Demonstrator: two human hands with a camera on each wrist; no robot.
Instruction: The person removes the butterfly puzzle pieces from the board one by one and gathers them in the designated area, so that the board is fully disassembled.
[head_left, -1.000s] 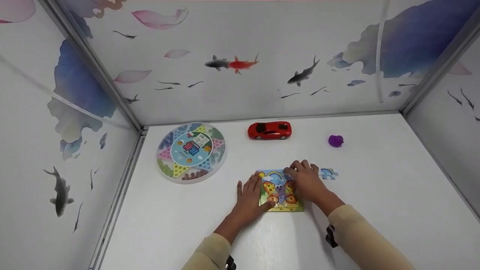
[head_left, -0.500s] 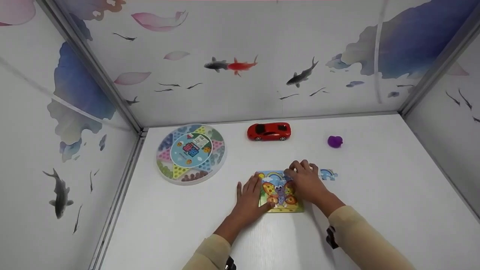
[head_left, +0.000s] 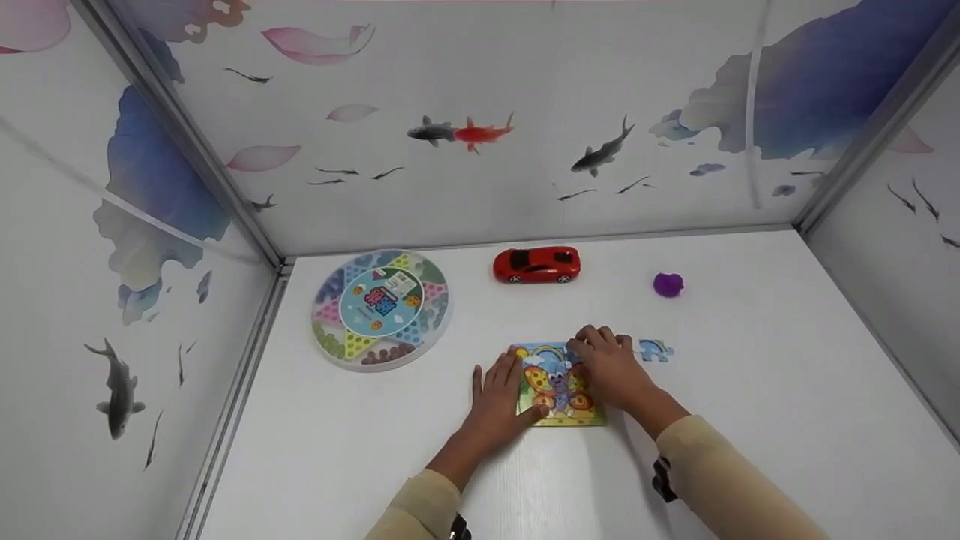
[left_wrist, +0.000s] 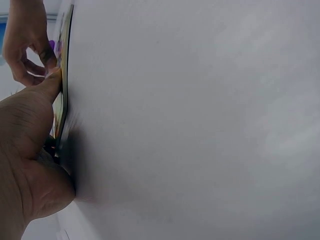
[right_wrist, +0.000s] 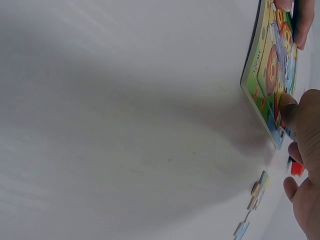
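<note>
A butterfly jigsaw puzzle [head_left: 558,394] in a thin square tray lies flat on the white table. My left hand [head_left: 496,403] rests along its left edge, fingers straight and thumb over the front edge. At the upper right corner, my right hand [head_left: 613,369] has curled fingers and pinches a puzzle piece, largely hidden under the fingers. The right wrist view shows the thumb [right_wrist: 287,110] on that piece, its edge slightly raised over the tray. A loose puzzle piece [head_left: 655,350] with a rainbow lies right of my right hand; another piece [right_wrist: 257,192] lies close by.
A round Chinese checkers box [head_left: 382,310] lies at the back left. Behind the puzzle stands a red toy car [head_left: 536,265]. A small purple toy [head_left: 667,284] sits at the back right. Walls printed with fish [head_left: 484,134] enclose the table's back and sides.
Both hands keep nearly the same places on the puzzle; the right fingers shift only slightly. The whole head view has drifted a little.
</note>
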